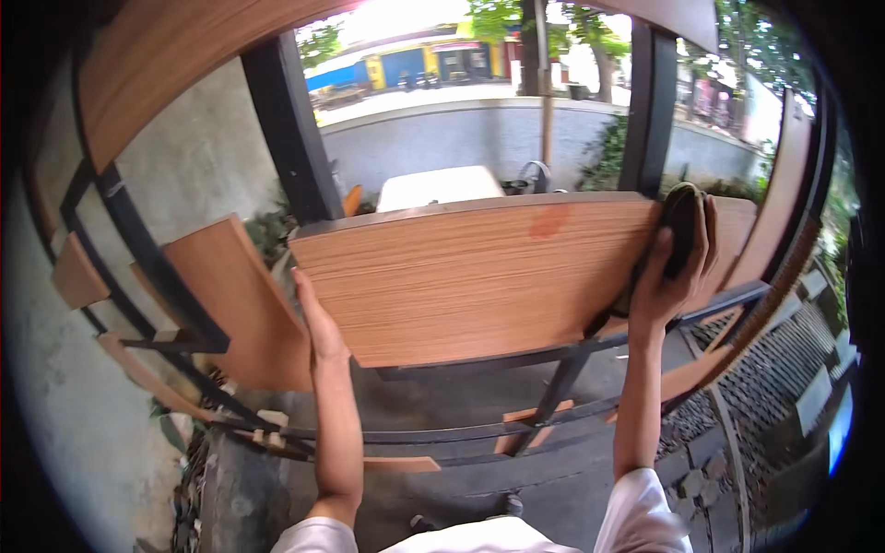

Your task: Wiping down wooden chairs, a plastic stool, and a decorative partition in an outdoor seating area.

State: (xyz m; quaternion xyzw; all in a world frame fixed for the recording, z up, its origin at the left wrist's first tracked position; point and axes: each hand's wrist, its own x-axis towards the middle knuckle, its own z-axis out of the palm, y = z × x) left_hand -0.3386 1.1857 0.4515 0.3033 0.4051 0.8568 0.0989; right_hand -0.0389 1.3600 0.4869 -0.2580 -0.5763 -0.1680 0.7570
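A wood-grain board point(470, 283) stands tilted before me in a black metal frame, with a reddish smudge near its upper edge. My left hand point(323, 325) lies along the board's left end, its fingers stretched upward and partly hidden. Over the board's right part, my right hand point(667, 287) is wrapped around a dark item point(683, 231) with a curved, lighter rim; its exact kind is unclear. Behind that hand, another wood-grain panel point(736, 221) continues to the right.
Black posts point(287, 124) and a lower rail point(429, 437) surround the board. Another wood-grain panel point(231, 304) leans at left beside a concrete wall point(200, 131). Small wood blocks point(271, 420) sit on the lower rail. A white surface point(442, 186) stands beyond, before a low wall point(442, 138).
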